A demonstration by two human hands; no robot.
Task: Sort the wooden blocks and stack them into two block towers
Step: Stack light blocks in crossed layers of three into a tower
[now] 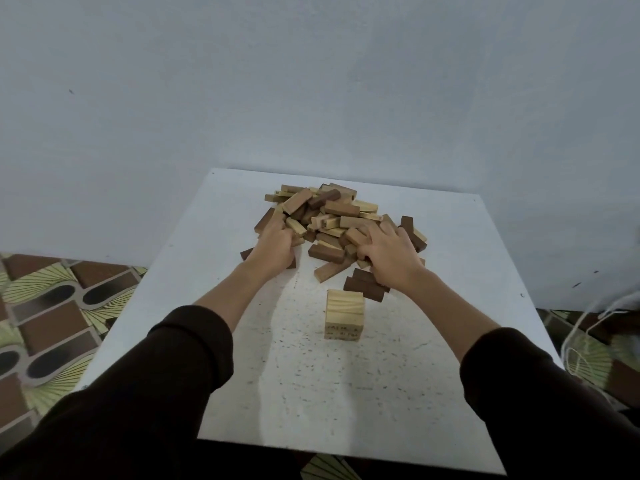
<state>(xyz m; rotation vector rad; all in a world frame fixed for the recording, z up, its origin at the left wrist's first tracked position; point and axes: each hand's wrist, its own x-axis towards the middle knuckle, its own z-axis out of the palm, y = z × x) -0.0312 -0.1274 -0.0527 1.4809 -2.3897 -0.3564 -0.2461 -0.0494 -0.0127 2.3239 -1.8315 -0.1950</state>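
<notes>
Dark brown sleeves reach over the white speckled table, past a short pale wooden block tower. The left hand curls around blocks at the edge of the jumbled pile of light and dark wooden blocks. The right hand rests on it, fingers spread.

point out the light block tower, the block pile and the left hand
light block tower (345, 304): head view, on its top face
block pile (337, 211): head view, on a mid-pile block
left hand (275, 245): head view, on its back
</notes>
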